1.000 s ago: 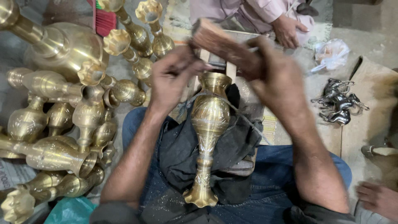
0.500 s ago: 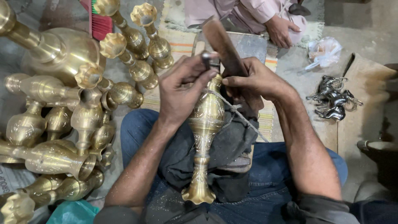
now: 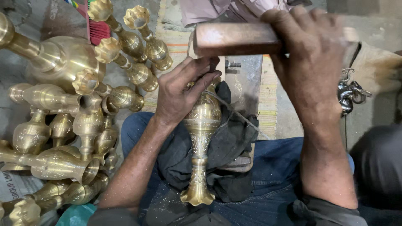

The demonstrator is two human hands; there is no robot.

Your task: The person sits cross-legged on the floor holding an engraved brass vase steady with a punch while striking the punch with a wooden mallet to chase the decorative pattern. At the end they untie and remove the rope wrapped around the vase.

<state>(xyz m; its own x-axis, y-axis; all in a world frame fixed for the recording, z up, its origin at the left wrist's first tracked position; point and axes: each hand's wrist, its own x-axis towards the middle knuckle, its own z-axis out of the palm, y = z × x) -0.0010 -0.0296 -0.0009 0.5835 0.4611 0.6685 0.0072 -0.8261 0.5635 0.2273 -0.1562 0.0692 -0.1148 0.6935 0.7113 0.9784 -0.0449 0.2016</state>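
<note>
A brass vase [image 3: 202, 138] with engraved patterns lies along my lap on a dark cloth [image 3: 228, 146], foot toward me. My left hand [image 3: 184, 90] rests on the vase's upper part and pinches a small metal chisel [image 3: 213, 63] against it. My right hand [image 3: 310, 58] is raised above, gripping a wooden mallet block [image 3: 236, 38] held level over the chisel. Part of the vase's neck is hidden under my left hand.
Several brass vases [image 3: 67, 121] lie heaped on the floor at my left, with a red brush [image 3: 97, 28] behind them. A striped mat [image 3: 268, 104] and a metal plate [image 3: 247, 79] lie ahead. Another person [image 3: 226, 10] sits opposite. Metal pieces [image 3: 351, 94] lie at right.
My right hand has lifted the wooden block up from the chisel, after coming down on it half a second ago. My left hand stays on the vase with the chisel.
</note>
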